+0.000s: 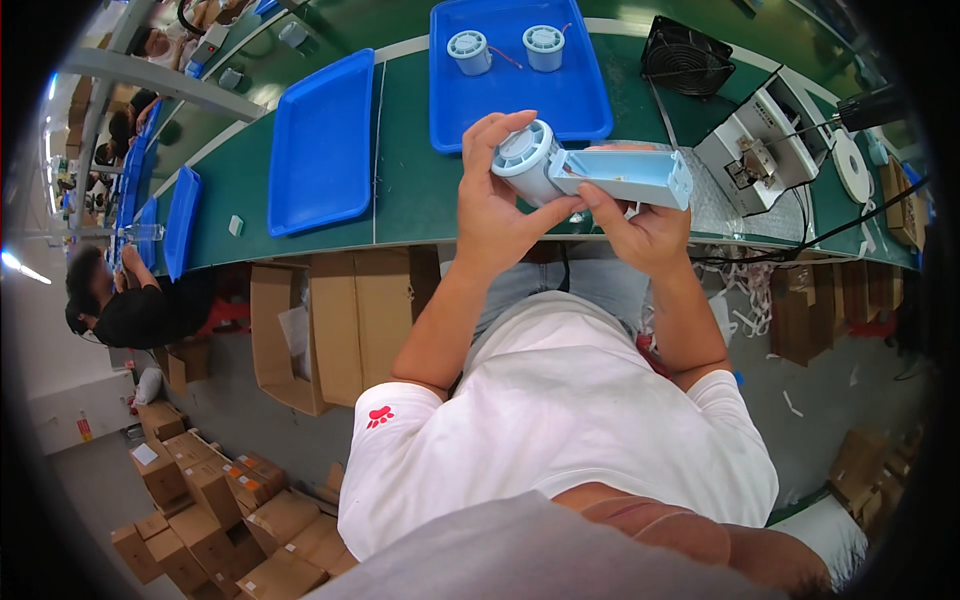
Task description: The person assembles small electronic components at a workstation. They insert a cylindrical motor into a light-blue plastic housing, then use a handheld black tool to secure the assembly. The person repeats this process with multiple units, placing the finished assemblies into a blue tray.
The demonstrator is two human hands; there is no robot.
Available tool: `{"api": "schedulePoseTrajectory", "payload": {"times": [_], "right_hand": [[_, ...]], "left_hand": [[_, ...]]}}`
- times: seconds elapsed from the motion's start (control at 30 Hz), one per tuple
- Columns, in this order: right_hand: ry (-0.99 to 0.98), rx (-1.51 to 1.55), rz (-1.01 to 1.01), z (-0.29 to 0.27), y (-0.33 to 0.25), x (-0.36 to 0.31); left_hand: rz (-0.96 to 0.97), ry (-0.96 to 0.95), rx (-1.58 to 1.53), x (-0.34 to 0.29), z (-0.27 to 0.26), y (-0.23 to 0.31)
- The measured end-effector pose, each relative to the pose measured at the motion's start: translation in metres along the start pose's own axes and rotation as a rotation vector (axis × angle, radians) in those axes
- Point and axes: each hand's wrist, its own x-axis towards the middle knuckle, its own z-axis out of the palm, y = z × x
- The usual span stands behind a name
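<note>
My left hand [490, 200] grips a light-blue round fan head [527, 160] with a slotted top. My right hand [640, 228] holds a light-blue, trough-shaped handle shell [625, 175], open on its upper side. The two pieces meet at one end, above the bench's near edge; whether they are fastened together I cannot tell. A short reddish wire shows near the joint. Beyond my hands, a blue tray [590, 100] carries two more round fan heads, one on the left [469, 53] and one on the right [543, 48], each with a thin red wire.
An electric screwdriver [870, 108] points at a white screw-feeding machine [765, 150] on the right. A black fan [686, 58] stands behind it. Another blue tray [320, 145] lies left on the green bench [400, 190]. Cardboard boxes [350, 325] sit below; a co-worker [130, 300] sits far left.
</note>
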Motion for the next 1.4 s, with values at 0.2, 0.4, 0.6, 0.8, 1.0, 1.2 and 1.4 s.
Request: {"api": "schedulePoseTrajectory", "payload": {"times": [0.2,0.4,0.6,0.8,1.0,1.2,1.4], "right_hand": [[-0.199,-0.098,0.143,-0.012,0.004,-0.002],[-0.199,-0.202,0.177,-0.008,0.012,0.005],[-0.075,-0.195,0.217,0.004,0.032,0.014],[-0.236,-0.321,0.216,0.010,0.037,0.019],[-0.170,-0.335,0.117,0.023,0.041,0.029],[-0.287,-0.264,0.018,-0.006,0.063,0.039],[-0.273,0.022,0.209,-0.031,0.072,-0.005]], "left_hand": [[0.085,-0.042,0.126,0.000,-0.001,-0.009],[0.061,-0.042,0.310,0.008,-0.002,-0.015],[0.041,-0.008,0.362,0.020,-0.005,-0.032],[0.170,0.062,0.400,0.026,-0.014,-0.056],[0.115,0.055,0.309,0.024,-0.013,-0.064],[-0.120,-0.069,0.088,0.020,-0.008,-0.059],[0.025,-0.031,0.157,-0.003,0.022,-0.071]]}}
